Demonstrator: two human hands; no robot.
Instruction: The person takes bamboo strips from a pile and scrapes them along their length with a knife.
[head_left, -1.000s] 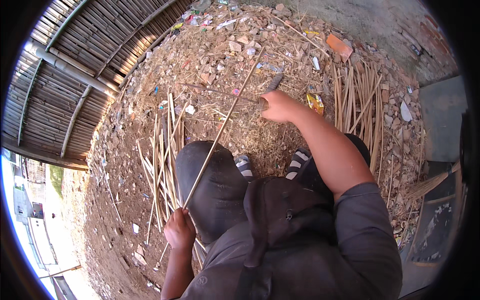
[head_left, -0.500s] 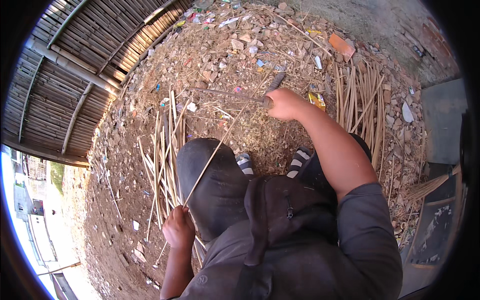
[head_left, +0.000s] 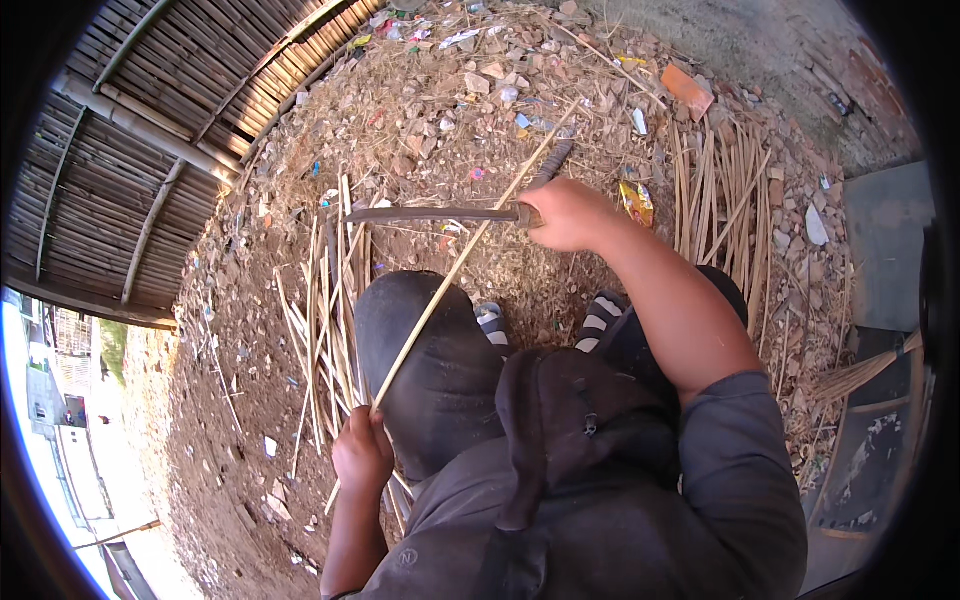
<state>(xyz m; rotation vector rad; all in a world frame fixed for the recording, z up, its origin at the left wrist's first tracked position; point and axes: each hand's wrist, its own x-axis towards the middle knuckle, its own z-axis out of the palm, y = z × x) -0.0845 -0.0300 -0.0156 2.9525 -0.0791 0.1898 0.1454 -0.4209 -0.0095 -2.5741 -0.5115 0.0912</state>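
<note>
Head view: my left hand (head_left: 363, 450) is closed around the lower part of a pale cane strip (head_left: 450, 275), which slants up over my left thigh (head_left: 425, 350), perhaps so the leg can steady it. My right hand (head_left: 572, 215) is clamped on a long-bladed knife (head_left: 430, 214), its blade pointing left across the strip; whether they touch, I cannot tell. More strips lie in 2 piles, the left pile (head_left: 322, 340) and the right pile (head_left: 718, 200), seemingly for easy reach.
</note>
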